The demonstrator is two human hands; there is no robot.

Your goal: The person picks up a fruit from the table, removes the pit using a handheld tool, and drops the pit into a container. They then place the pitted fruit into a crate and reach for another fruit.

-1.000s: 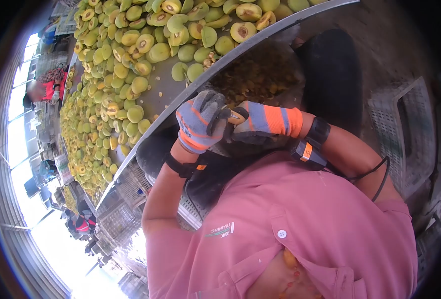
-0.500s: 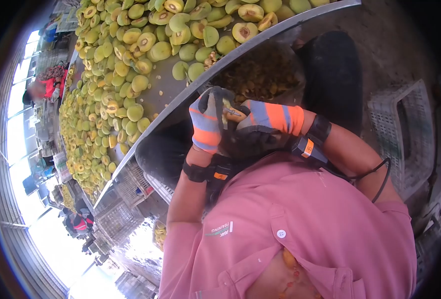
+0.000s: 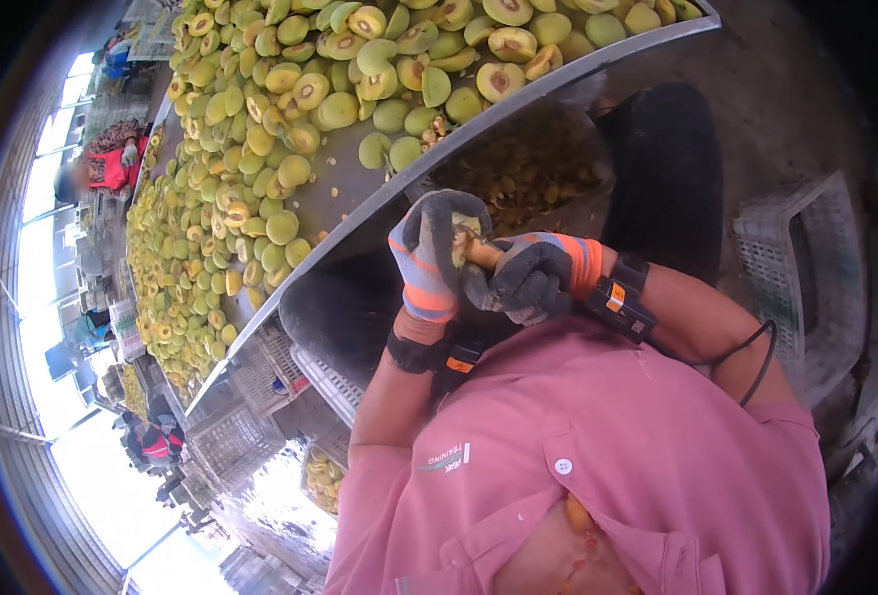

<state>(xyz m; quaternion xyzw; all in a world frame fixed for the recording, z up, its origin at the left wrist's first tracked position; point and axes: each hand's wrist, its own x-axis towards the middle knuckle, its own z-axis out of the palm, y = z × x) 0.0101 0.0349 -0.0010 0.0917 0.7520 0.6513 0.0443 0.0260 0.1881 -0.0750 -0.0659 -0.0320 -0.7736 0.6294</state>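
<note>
My left hand (image 3: 427,248), in a grey glove with orange stripes, is closed around a pale green fruit half (image 3: 470,220), much of it hidden by the fingers. My right hand (image 3: 530,278), gloved the same way, grips a small tool with a wooden handle (image 3: 482,254). The tool's working end meets the fruit and is hidden there. Both hands are close together above my lap, just off the metal table edge (image 3: 389,188). On the table lie many green-yellow fruits (image 3: 282,227), whole-looking or halved, some showing brown pit hollows.
Beneath the table edge lies a heap of brownish scraps (image 3: 533,178). A white plastic crate (image 3: 806,268) stands at my right, with more crates (image 3: 240,436) at the left. A person in red (image 3: 112,169) sits across the table. Another person (image 3: 161,441) is farther off.
Both hands have shifted slightly down and right in view. My right hand has turned, showing its dark fingers, and the tool's metal part no longer shows.
</note>
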